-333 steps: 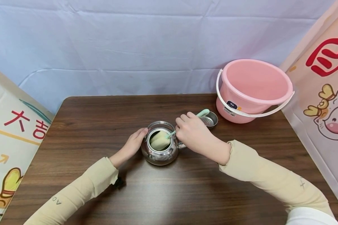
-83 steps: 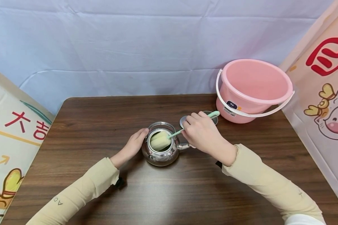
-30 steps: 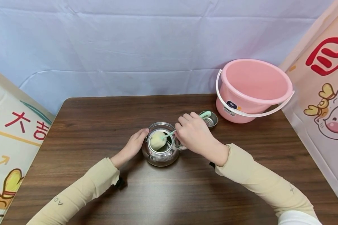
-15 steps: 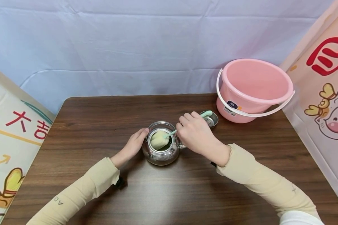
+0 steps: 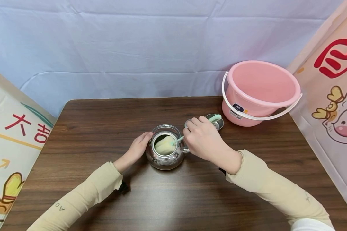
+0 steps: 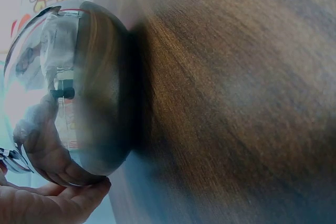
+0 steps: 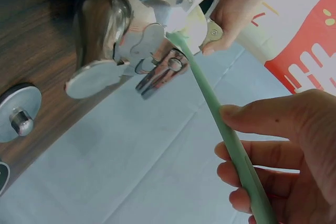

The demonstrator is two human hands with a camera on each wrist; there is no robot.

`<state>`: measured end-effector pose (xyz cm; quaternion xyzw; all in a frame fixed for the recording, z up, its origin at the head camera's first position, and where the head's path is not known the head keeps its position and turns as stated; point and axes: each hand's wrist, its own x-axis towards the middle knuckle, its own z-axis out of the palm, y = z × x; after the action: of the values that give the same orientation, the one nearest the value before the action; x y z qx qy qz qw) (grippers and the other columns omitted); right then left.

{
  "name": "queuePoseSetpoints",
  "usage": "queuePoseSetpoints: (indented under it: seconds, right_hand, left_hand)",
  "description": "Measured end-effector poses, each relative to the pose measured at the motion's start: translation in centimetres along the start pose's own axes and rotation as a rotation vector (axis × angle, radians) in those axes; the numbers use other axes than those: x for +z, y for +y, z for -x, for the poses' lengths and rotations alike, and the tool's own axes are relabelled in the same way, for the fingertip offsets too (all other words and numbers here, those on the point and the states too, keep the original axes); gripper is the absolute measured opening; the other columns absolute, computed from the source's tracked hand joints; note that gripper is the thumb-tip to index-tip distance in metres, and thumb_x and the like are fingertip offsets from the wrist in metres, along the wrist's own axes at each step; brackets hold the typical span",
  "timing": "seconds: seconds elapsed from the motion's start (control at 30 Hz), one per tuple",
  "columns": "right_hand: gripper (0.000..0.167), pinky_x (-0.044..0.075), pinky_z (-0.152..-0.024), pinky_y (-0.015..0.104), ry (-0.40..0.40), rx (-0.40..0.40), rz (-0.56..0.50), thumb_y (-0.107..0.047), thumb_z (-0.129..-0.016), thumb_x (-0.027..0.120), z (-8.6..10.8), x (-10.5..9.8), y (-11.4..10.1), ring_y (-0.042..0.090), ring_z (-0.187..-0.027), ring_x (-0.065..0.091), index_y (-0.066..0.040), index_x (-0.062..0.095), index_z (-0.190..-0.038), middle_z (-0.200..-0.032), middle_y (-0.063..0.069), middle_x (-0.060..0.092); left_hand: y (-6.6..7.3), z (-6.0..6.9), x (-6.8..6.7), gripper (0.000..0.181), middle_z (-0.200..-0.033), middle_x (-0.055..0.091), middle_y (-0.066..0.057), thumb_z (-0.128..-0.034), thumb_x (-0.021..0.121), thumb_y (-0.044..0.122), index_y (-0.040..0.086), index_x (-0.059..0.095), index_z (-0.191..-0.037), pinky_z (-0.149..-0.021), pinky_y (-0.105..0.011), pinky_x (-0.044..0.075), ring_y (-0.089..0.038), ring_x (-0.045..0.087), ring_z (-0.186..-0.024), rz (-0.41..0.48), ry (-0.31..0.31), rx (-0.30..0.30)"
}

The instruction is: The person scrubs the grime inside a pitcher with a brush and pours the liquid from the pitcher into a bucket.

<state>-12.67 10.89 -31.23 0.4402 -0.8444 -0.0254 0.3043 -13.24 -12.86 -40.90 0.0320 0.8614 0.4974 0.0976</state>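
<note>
Leftmost, a pale banner (image 5: 31, 128) with red characters hangs beside the dark wooden table (image 5: 110, 125). Next comes the left hand (image 5: 136, 150), its fingers mostly straight and laid against the side of a shiny metal kettle (image 5: 164, 163). The kettle stands upright on the table with its round mouth uncovered and its spout pointing right. In that mouth sits the cream sponge head of a brush (image 5: 165, 146), its green handle slanting up over the rim to the right. The right hand (image 5: 206, 139) has its fingers curled around that handle, thumb pressed along it. Just behind this hand lie a knobbed metal lid (image 7: 22, 111) and a perforated metal strainer (image 5: 218, 124). Farther right stands a pink bucket (image 5: 263, 110), white handle lowered, near a pink cartoon banner (image 5: 335, 106).
</note>
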Motion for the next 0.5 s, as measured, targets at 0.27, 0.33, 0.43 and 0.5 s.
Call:
queuePoseSetpoints:
  seconds: [0.27, 0.33, 0.43, 0.5]
  right_hand:
    - [0.012, 0.033, -0.056, 0.032, -0.02, -0.01, -0.012, -0.006, -0.07, 0.055, 0.11, -0.23, -0.28, 0.025, -0.061, 0.044, -0.005, 0.053, -0.058, -0.063, 0.006, 0.047]
    - [0.012, 0.032, -0.056, 0.032, -0.023, -0.015, -0.013, -0.006, -0.069, 0.055, 0.15, -0.18, -0.44, 0.025, -0.062, 0.044, -0.006, 0.052, -0.057, -0.061, 0.005, 0.046]
    - [0.012, 0.033, -0.057, 0.032, -0.019, -0.027, -0.014, -0.008, -0.071, 0.054, 0.14, -0.08, -0.73, 0.025, -0.062, 0.044, -0.006, 0.053, -0.058, -0.06, 0.005, 0.045]
    - [0.013, 0.034, -0.057, 0.031, -0.015, -0.033, -0.013, -0.008, -0.072, 0.053, 0.08, -0.02, -0.91, 0.025, -0.063, 0.044, -0.006, 0.054, -0.059, -0.06, 0.005, 0.045]
  left_hand:
    - [-0.12, -0.01, -0.02, 0.052, -0.132, 0.046, -0.02, -0.0985, 0.032, 0.034, -0.005, 0.044, -0.13, -0.107, -0.039, 0.027, -0.029, 0.037, -0.127, -0.001, -0.004, -0.007]
    - [-0.09, 0.0, -0.01, 0.051, -0.132, 0.047, -0.019, -0.0984, 0.032, 0.034, -0.004, 0.045, -0.13, -0.107, -0.039, 0.027, -0.028, 0.038, -0.126, -0.003, -0.002, -0.007]
    - [-0.05, 0.01, -0.01, 0.05, -0.131, 0.048, -0.019, -0.0983, 0.032, 0.033, -0.004, 0.046, -0.129, -0.107, -0.039, 0.027, -0.028, 0.039, -0.126, -0.002, 0.001, -0.007]
    - [-0.01, 0.01, -0.01, 0.05, -0.13, 0.048, -0.019, -0.0983, 0.032, 0.033, -0.004, 0.047, -0.129, -0.107, -0.039, 0.027, -0.028, 0.039, -0.126, -0.004, 0.003, -0.008]
